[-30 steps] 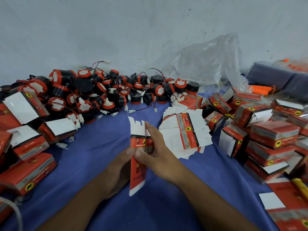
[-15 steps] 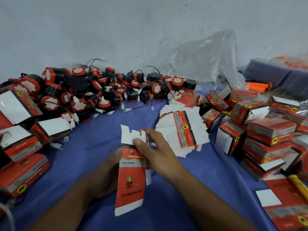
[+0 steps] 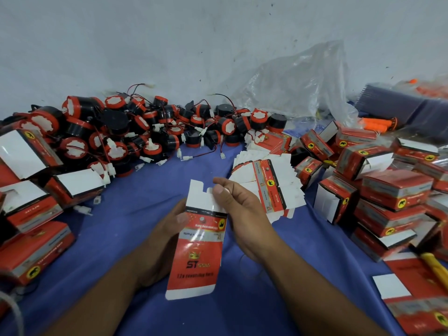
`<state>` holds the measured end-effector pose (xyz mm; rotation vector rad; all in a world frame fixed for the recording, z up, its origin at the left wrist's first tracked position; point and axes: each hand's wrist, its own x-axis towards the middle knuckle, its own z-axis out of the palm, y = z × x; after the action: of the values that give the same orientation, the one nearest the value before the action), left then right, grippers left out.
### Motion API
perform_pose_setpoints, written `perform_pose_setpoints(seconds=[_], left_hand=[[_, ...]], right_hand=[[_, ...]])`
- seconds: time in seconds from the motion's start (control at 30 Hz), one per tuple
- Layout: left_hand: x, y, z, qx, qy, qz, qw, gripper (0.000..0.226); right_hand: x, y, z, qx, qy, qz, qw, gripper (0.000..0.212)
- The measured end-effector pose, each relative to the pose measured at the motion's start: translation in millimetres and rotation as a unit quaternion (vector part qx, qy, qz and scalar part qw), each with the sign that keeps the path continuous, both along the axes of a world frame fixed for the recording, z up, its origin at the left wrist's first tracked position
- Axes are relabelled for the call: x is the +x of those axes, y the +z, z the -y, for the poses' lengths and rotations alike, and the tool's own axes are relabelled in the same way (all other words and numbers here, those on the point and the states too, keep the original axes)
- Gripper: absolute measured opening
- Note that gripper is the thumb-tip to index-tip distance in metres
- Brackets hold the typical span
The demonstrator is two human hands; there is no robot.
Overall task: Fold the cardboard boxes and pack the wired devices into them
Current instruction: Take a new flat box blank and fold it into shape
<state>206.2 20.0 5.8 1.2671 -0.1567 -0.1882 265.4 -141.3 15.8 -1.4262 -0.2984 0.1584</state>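
I hold one flat red and white cardboard box [image 3: 198, 248] upright over the blue cloth, printed side towards me. My left hand [image 3: 167, 234] grips its left edge from behind. My right hand [image 3: 240, 209] pinches the white top flap between thumb and fingers. A fanned stack of flat boxes [image 3: 266, 183] lies just beyond my right hand. A heap of black and orange wired devices [image 3: 150, 132] with red and black leads lies at the back left.
Folded red boxes [image 3: 392, 190] are piled at the right, and more [image 3: 31, 202] stand with flaps open at the left. A crumpled clear plastic bag [image 3: 298, 86] leans on the grey wall. Orange-handled tools [image 3: 378, 124] lie far right. Blue cloth [image 3: 150, 195] covers the surface.
The flat box has turned from edge-on to face me and spread open. My right hand has shifted up to the white top flap; my left hand still holds the left edge.
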Motion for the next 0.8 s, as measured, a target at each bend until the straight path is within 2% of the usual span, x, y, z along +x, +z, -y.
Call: perform_pose_setpoints(seconds=[0.07, 0.1, 0.17, 0.27, 0.33, 0.43, 0.53, 0.6, 0.67, 0.73, 0.8], left_hand=[[3, -2, 0, -0.021, 0.001, 0.027, 0.999, 0.076], [4, -1, 0, -0.009, 0.020, 0.039, 0.999, 0.076], [7, 1, -1, 0.005, 0.075, 0.050, 0.996, 0.063], [8, 5, -6, 0.012, 0.085, 0.073, 0.994, 0.052], [7, 10, -6, 0.041, 0.055, 0.106, 0.992, 0.057], [4, 13, 2, 0.110, 0.014, 0.156, 0.982, 0.082], [5, 13, 5, 0.121, 0.014, 0.171, 0.978, 0.083], [7, 11, 1, 0.128, 0.028, 0.181, 0.975, 0.079], [9, 9, -4, 0.125, 0.041, 0.165, 0.978, 0.075], [12, 7, -8, 0.112, 0.050, 0.146, 0.982, 0.065], [12, 7, -8, 0.120, 0.054, 0.134, 0.982, 0.067]], right_hand=[[2, -1, 0, 0.015, 0.014, -0.028, 0.999, 0.060], [3, -1, 1, 0.018, 0.029, -0.032, 0.999, 0.053], [3, -2, 5, -0.009, 0.051, -0.022, 0.998, 0.044], [1, -3, 8, -0.044, 0.063, -0.011, 0.997, 0.058], [-1, -5, 7, -0.018, 0.079, -0.032, 0.996, 0.058], [-3, -4, 3, 0.043, 0.111, -0.086, 0.989, 0.038], [-9, 0, 1, 0.104, 0.139, -0.115, 0.978, 0.033], [-10, 1, 0, 0.111, 0.126, -0.126, 0.978, 0.035], [-8, 5, 4, 0.037, 0.058, -0.112, 0.991, 0.041], [-5, 8, 9, -0.048, -0.002, -0.069, 0.996, 0.055], [-7, 10, 12, -0.052, -0.006, -0.021, 0.998, 0.069]])
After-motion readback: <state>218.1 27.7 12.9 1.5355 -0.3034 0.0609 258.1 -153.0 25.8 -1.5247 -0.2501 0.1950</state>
